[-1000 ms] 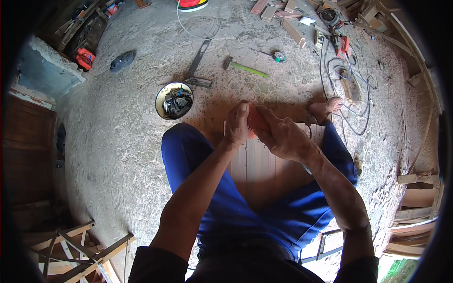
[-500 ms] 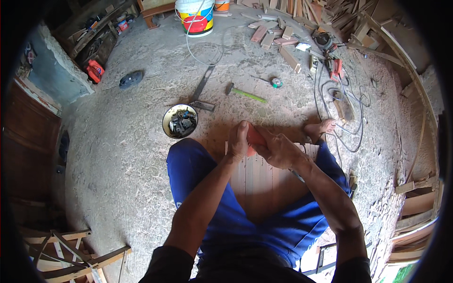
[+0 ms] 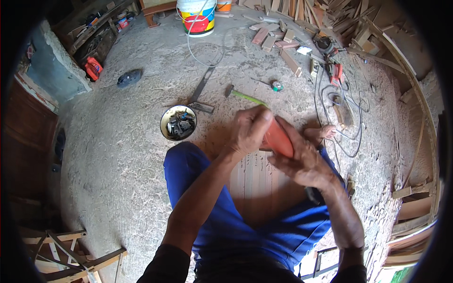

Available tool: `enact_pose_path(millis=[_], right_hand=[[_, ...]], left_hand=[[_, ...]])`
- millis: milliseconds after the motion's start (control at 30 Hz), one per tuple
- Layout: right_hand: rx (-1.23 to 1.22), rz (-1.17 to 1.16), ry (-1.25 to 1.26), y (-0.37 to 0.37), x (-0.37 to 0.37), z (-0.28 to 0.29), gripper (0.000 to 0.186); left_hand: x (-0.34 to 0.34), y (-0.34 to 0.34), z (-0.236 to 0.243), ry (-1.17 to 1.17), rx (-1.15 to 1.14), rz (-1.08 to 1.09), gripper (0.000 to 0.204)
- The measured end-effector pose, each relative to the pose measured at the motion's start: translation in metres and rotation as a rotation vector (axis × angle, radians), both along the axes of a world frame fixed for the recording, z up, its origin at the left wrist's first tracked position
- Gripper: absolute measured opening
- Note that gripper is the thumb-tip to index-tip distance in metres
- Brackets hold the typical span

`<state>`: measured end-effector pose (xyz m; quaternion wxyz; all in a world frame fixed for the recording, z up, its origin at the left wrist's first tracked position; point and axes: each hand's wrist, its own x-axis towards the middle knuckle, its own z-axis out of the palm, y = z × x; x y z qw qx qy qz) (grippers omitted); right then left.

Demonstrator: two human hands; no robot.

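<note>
Above a panel of wooden strips (image 3: 252, 181), which lies between my legs, both hands grip a long red object (image 3: 281, 137) whose exact kind I cannot make out. My left hand (image 3: 250, 132) is closed on its far left end, with the thumb over the tip. On its right side, the fingers of my right hand (image 3: 304, 162) wrap round it, slightly blurred. The red object slants from upper left to lower right. A dark object (image 3: 314, 195) shows below my right wrist, mostly hidden. Rows of small dark marks are visible on the strips.
A bowl of metal parts (image 3: 178, 122) sits by my left knee, beside a try square (image 3: 202, 94). Farther off are a green-handled hammer (image 3: 247, 97), a tape measure (image 3: 276, 86), a paint bucket (image 3: 198, 21) and wood offcuts (image 3: 290, 61). Cables (image 3: 347, 127) coil near my right foot.
Both hands have lifted and turned the red object, showing more of its face. My left hand moved slightly right, and my right hand shifted right and nearer. The dark object now shows below my wrist.
</note>
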<state>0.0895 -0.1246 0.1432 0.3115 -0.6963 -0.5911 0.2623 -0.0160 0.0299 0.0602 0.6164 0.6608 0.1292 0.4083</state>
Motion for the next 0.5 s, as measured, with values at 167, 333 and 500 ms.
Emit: enact_pose_path(millis=[167, 333, 500], right_hand=[[-0.019, -0.179, 0.358, -0.019, -0.008, -0.049, 0.081], [0.046, -0.469, 0.605, -0.031, 0.001, -0.095, 0.08], [0.085, -0.523, 0.579, -0.029, 0.018, -0.112, 0.079]], left_hand=[[0.01, 0.001, -0.021, 0.128, 0.339, 0.001, 0.028], [-0.015, -0.015, -0.04, 0.16, 0.87, 0.125, 0.031], [-0.089, -0.038, -0.156, 0.407, 1.292, -0.697, 0.057]])
